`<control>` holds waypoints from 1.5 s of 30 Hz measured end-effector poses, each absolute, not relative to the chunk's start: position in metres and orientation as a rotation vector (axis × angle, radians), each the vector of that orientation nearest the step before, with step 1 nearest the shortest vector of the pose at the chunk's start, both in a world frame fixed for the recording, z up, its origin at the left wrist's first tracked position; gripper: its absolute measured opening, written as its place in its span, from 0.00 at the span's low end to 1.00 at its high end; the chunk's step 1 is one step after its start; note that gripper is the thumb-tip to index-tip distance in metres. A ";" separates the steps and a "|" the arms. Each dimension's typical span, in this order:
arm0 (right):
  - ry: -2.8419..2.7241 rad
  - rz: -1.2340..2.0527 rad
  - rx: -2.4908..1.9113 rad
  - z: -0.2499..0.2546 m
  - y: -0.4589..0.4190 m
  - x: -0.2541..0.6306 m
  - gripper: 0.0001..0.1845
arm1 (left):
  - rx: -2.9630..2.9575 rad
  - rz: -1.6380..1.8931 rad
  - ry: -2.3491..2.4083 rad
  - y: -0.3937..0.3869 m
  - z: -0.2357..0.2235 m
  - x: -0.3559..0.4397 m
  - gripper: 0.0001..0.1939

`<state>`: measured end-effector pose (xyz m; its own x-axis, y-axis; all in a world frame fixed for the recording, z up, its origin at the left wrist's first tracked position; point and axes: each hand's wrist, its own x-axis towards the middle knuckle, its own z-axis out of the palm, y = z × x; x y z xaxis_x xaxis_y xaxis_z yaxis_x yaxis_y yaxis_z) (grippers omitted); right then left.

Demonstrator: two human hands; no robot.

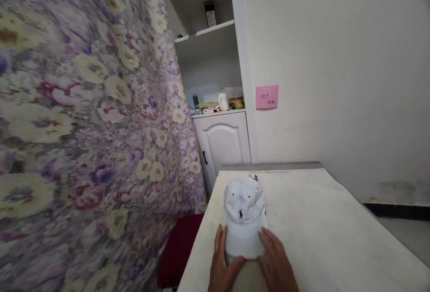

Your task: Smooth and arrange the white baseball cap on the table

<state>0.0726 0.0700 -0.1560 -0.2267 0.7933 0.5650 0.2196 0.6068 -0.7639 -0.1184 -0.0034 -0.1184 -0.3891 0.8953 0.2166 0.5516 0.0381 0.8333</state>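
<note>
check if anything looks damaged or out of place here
A dark, blotchy stain marks the wall low on the right, odd against the paler surface around it. The cap, with the left hand and right hand at its brim, shows no obvious damage.

White cap with navy emblem, cream tabletop, floral curtain at left — lilac, cream, magenta — dark-red seat near left, white far cupboard, pink note on off-white wall
</note>
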 end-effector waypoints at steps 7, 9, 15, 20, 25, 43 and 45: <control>-2.061 0.225 -0.595 -0.153 0.071 0.043 0.35 | 1.454 1.260 1.957 -0.001 -0.127 -0.124 0.46; -2.081 0.163 -0.583 -0.159 0.075 0.041 0.35 | 1.437 1.258 1.965 0.000 -0.129 -0.125 0.47; -2.103 0.084 -0.574 -0.162 0.077 0.041 0.34 | 1.409 1.243 1.988 0.000 -0.130 -0.125 0.45; -2.080 0.115 -0.613 -0.152 0.064 0.053 0.34 | 1.455 1.234 1.971 0.003 -0.124 -0.126 0.42; -2.037 0.183 -0.673 -0.157 0.043 0.084 0.36 | 1.479 1.247 1.952 0.007 -0.121 -0.128 0.41; -1.810 0.626 -0.902 -0.150 0.033 0.086 0.27 | 1.498 1.224 1.905 0.014 -0.119 -0.130 0.39; -1.795 0.647 -0.911 -0.150 0.034 0.086 0.26 | 1.488 1.225 1.911 0.014 -0.119 -0.130 0.39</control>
